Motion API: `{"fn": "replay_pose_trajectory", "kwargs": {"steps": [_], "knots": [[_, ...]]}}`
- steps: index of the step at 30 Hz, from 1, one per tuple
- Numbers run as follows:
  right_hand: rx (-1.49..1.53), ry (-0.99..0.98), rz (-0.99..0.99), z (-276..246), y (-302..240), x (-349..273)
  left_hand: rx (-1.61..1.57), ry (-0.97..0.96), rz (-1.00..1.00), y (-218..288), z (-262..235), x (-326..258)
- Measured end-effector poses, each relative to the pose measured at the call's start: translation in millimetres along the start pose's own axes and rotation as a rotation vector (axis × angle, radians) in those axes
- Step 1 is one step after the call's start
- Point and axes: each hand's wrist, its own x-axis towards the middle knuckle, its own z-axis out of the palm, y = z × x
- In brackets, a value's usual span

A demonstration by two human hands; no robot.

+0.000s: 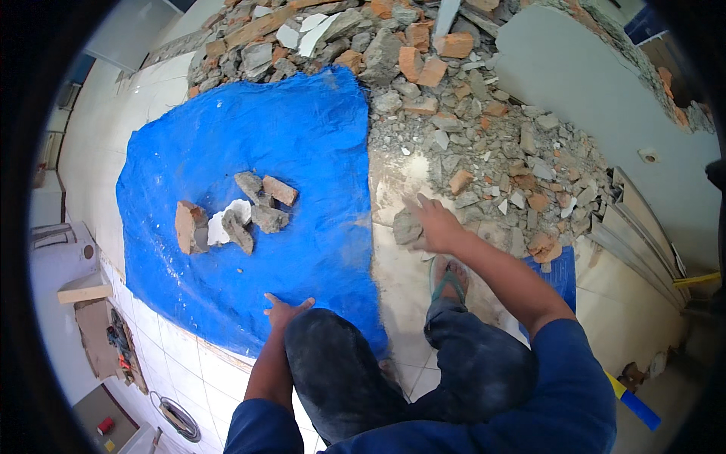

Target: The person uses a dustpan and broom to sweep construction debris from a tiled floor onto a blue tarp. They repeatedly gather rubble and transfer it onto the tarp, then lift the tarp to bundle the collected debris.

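Left of the blue sheet (318,144), on the tiled floor (174,340), one coiled cable (189,429). On the sheet, left of its middle, about seven chunks in a loose cluster: two reddish brick pieces (184,225), one white-faced piece (218,227) and roughly four grey lumps (270,219), overlapping too much for a sure count; probably set well inside the edges to keep grit off the tiles. Over the sheet's near part, the left hand (283,311), fingers spread, holding nothing, perhaps put out for balance in the crouch; contact with the sheet impossible to tell. Just right of the sheet, one grey chunk (405,227), and at its side the right hand (439,225), half open, not closed round anything; cannot tell whether touching. Also right of the sheet, one sandalled foot (448,278), planted probably for a steady reach. Farther right, and beyond the sheet's far edge, one rubble heap (529,163), pieces too many to count.
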Motion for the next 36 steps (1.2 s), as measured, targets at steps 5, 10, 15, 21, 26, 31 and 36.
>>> {"fn": "replay_pose_trajectory", "kwargs": {"steps": [5, 10, 15, 21, 26, 31, 36], "knots": [[-0.296, 0.039, -0.171, 45.0, -3.8, 6.4, -0.017, -0.019, -0.023, 0.4, -0.1, 2.2], [-0.001, 0.046, -0.041, 29.9, 13.7, 22.5, -0.009, -0.026, -0.008, -2.7, -0.1, 4.5], [0.135, 0.160, -0.057, 25.8, 28.7, -14.9, -0.012, 0.011, 0.047, -10.6, 4.8, 9.0], [-0.082, -0.038, -0.071, 49.5, 11.8, -43.5, -0.048, -0.005, 0.020, -8.7, -1.1, 5.5], [-0.038, -0.211, 0.041, 47.4, 15.7, -32.4, -0.029, -0.074, -0.026, -2.7, -12.3, -4.0], [-0.201, -0.338, 0.004, 35.6, 15.5, -9.9, -0.009, -0.090, -0.072, 0.0, -14.9, -2.4], [-0.221, -0.397, 0.061, 5.7, -42.5, 32.8, -0.084, -0.012, -0.069, -2.7, -6.9, -0.8]]}}
